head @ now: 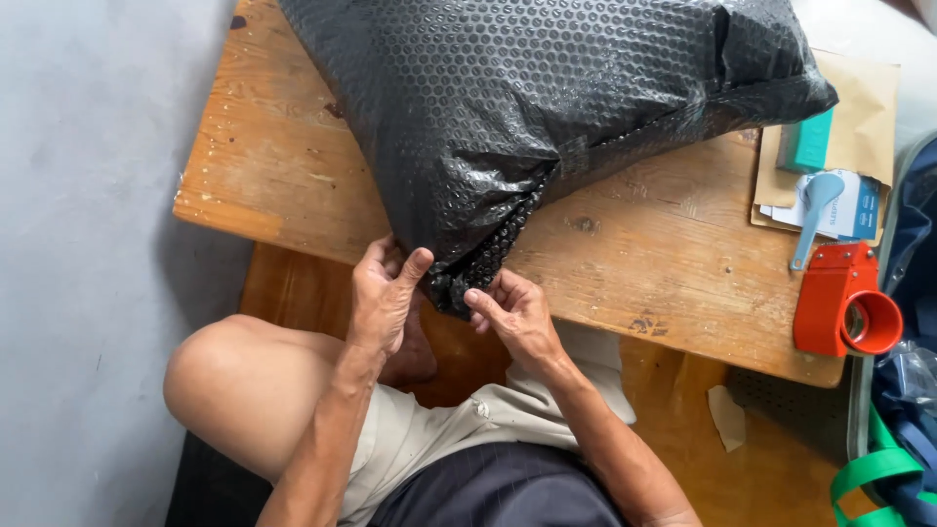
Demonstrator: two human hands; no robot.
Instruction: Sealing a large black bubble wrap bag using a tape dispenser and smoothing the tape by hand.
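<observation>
A big parcel wrapped in black bubble wrap (547, 107) lies on a low wooden table (673, 263), its folded end hanging over the near edge. My left hand (383, 293) pinches the left side of that folded end, thumb on top of the wrap. My right hand (515, 310) touches the lower right of the same fold with its fingertips. Both hands are at the table's front edge, above my bent knee.
A red tape dispenser (844, 303) stands at the table's right end, next to a blue-handled tool (815, 210), some papers, a teal box (808, 141) and a brown envelope (864, 117). A grey wall is on the left. Blue and green bags (903, 429) sit at the right.
</observation>
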